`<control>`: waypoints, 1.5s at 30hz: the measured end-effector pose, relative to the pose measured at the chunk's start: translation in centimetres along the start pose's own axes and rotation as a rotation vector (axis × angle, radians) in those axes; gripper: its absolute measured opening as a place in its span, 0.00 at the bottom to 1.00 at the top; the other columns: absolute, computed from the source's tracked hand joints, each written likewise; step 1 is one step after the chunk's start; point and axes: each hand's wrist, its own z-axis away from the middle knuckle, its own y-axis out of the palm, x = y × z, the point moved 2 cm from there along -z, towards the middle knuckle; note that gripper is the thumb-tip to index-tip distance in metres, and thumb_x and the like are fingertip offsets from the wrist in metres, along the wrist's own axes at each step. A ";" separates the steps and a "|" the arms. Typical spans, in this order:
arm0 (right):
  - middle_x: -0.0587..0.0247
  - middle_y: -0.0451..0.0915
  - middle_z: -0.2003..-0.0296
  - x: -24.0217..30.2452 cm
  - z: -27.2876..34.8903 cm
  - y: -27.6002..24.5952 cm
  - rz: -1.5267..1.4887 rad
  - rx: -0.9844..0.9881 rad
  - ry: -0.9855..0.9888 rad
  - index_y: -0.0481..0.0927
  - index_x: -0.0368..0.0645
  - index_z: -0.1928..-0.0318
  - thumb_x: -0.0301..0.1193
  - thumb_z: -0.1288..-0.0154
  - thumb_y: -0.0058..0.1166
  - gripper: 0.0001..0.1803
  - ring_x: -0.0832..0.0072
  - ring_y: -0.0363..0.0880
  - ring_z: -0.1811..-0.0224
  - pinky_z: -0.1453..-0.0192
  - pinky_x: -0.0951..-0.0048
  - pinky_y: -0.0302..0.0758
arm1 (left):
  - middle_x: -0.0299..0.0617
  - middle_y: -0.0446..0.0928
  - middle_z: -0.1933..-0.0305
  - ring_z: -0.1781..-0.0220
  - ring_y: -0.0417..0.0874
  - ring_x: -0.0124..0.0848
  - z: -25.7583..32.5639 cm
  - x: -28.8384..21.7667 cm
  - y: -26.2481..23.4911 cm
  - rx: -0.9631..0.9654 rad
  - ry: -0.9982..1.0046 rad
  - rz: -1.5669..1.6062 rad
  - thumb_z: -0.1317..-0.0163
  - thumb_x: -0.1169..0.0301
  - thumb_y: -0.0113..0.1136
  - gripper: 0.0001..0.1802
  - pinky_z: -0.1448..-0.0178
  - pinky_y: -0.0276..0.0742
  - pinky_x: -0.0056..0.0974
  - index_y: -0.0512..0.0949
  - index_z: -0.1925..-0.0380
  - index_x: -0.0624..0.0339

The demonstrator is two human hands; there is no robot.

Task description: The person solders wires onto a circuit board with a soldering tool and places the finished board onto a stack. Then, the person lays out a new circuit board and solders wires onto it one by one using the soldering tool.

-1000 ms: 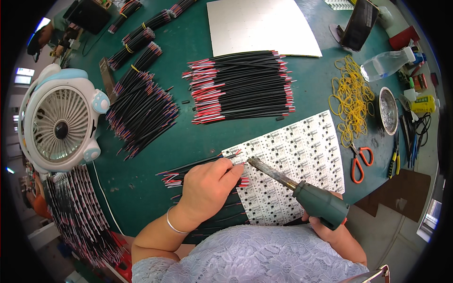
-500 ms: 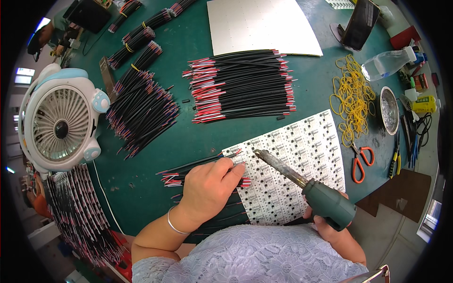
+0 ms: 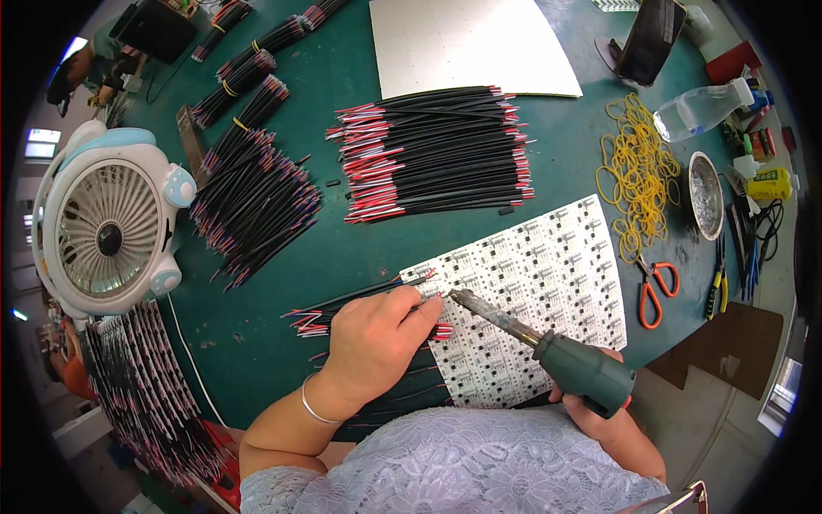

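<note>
Over circuit boards (image 3: 548, 274) — soldering iron (image 3: 582, 370); right hand (image 3: 591, 421) grips it.

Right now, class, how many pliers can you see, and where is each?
2: the orange-handled pair, right of the circuit sheet, and the yellow-handled pair, farther right. More may be hidden.

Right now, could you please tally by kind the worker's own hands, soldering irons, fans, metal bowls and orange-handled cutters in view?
Left hand, right hand: 2
Soldering iron: 1
Fan: 1
Metal bowl: 1
Orange-handled cutters: 1
Total: 6
</note>
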 end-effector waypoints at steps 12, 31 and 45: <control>0.60 0.79 0.66 -0.4 0.3 -0.2 0.064 0.014 -0.009 0.69 0.33 0.47 0.40 0.36 0.56 0.26 0.76 0.80 0.72 0.65 0.74 0.77 | 0.34 0.74 0.71 0.77 0.75 0.31 -0.1 0.1 0.1 0.009 -0.002 -0.003 0.55 0.76 0.64 0.12 0.75 0.71 0.34 0.83 0.66 0.53; 0.59 0.78 0.69 0.0 0.7 -0.3 0.043 -0.015 0.009 0.73 0.33 0.52 0.25 0.44 0.51 0.18 0.74 0.80 0.73 0.66 0.73 0.76 | 0.33 0.74 0.72 0.74 0.77 0.32 -0.3 0.6 0.1 -0.007 -0.018 0.092 0.55 0.77 0.62 0.11 0.72 0.72 0.36 0.84 0.69 0.51; 0.49 0.76 0.51 0.7 0.6 0.2 -0.779 -0.397 0.259 0.65 0.32 0.40 0.42 0.38 0.53 0.32 0.69 0.79 0.73 0.71 0.71 0.76 | 0.37 0.74 0.70 0.73 0.77 0.36 0.0 0.4 -0.3 -0.038 0.019 0.118 0.55 0.76 0.66 0.12 0.70 0.73 0.38 0.82 0.66 0.55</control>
